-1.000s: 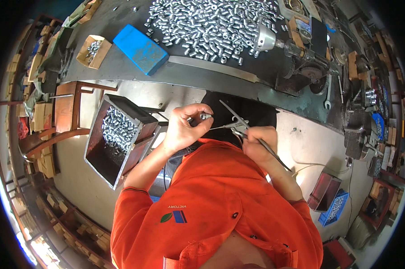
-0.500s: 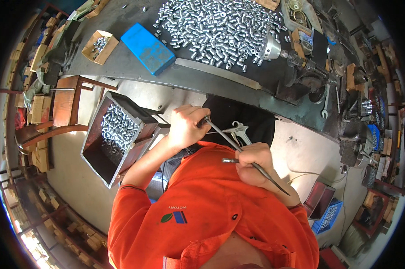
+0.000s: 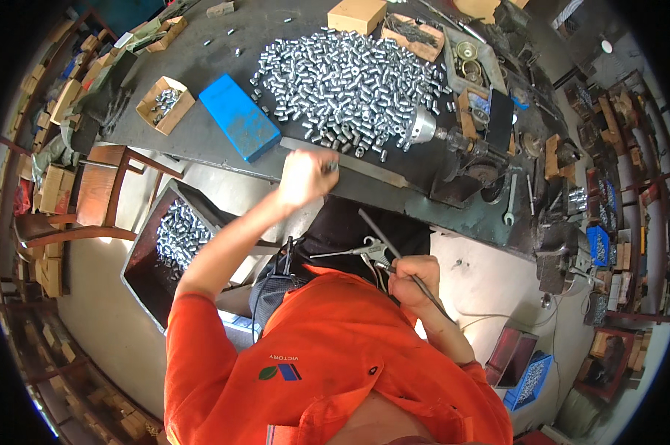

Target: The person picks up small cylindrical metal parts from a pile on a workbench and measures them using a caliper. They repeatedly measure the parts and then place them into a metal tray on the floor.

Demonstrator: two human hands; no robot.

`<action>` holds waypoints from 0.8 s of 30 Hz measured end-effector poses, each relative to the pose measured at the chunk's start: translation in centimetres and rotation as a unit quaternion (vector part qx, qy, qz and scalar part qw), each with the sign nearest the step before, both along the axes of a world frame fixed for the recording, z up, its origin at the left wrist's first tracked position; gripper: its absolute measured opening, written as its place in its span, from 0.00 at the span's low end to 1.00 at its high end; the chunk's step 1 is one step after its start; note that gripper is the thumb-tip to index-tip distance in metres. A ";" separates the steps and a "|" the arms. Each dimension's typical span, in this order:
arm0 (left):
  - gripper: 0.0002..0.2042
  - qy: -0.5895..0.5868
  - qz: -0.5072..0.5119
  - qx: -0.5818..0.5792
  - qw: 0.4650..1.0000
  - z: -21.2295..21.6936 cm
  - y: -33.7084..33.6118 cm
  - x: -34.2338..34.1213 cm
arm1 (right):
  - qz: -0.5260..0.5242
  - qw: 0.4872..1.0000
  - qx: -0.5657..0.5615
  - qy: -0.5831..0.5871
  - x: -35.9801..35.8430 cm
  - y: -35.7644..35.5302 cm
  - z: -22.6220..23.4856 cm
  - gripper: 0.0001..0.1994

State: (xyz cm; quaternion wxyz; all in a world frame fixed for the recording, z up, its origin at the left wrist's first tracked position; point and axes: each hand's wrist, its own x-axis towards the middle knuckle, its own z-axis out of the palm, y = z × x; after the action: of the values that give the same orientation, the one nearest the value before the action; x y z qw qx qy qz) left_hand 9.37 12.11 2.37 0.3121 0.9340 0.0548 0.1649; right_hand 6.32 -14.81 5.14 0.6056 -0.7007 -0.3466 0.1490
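My left hand (image 3: pixel 305 179) is raised just over the bench's near edge. It is curled and smeared by motion, with a small greyish glint at its fingers that I cannot make out. Over my lap, my right hand (image 3: pixel 415 282) is closed around a long, thin, dark metal rod (image 3: pixel 374 226), shaped like a slim file. The rod slants from upper left to lower right, and both ends stick out of the fist. A grey air blow gun (image 3: pixel 372 251) lies across my lap beside that hand. Beyond my left hand spreads a heap of small shiny metal cylinders (image 3: pixel 342 89).
On the bench are a blue box (image 3: pixel 238 119), a small carton of metal pieces (image 3: pixel 155 119) and a chuck on a spindle (image 3: pixel 422 126). Below left hangs an open bin (image 3: pixel 137 285) of cylinders, near a wooden chair (image 3: pixel 101 182). A wrench (image 3: pixel 511 200) lies right.
My left hand has moved away from the rod's tip, forward to the bench edge. My right hand keeps the rod; a small metal cylinder earlier showing beside it is out of sight. The view has shifted.
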 end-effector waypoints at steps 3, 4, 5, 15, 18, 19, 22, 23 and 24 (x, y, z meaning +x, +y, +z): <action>0.15 -0.030 0.004 -0.185 0.982 2.2 3.2 6.8 | -0.008 0.998 -0.024 -0.053 -0.3 0.2 0.3 0.10; 0.18 -0.062 -0.012 -0.300 0.952 3.4 3.9 8.3 | -0.008 0.998 -0.037 -0.052 -0.6 0.1 0.0 0.07; 0.20 -0.106 -0.022 -0.372 0.922 4.4 4.5 9.2 | -0.005 1.000 -0.016 0.010 -0.8 0.2 -0.5 0.07; 0.08 -0.072 0.217 -0.221 0.948 2.7 11.4 -8.0 | 0.016 0.998 0.020 0.061 -1.2 0.2 -0.9 0.15; 0.04 -0.040 0.338 -0.213 0.916 -1.5 16.0 -15.9 | 0.017 0.990 0.049 0.132 -1.5 0.9 -1.0 0.11; 0.04 -0.066 0.334 -0.246 0.907 -3.8 17.3 -18.4 | 0.021 0.991 0.044 0.125 -1.6 1.2 -1.0 0.11; 0.10 0.054 0.319 -0.169 0.931 -11.1 21.2 -25.1 | 0.049 0.990 0.051 0.125 -1.4 2.1 -1.1 0.11; 0.10 0.070 0.328 -0.149 0.930 -12.3 21.7 -26.2 | 0.048 0.990 0.054 0.125 -1.6 2.4 -0.9 0.11; 0.11 0.086 0.337 -0.130 0.929 -13.3 21.6 -26.5 | 0.064 0.990 0.056 0.111 -1.5 2.6 -0.8 0.11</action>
State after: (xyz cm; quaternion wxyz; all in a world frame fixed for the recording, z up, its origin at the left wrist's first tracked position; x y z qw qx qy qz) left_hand -17.18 33.68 -10.90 0.3512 0.8225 0.4136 0.1706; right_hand 4.81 -12.20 4.36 0.6679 -0.6213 -0.3289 0.2445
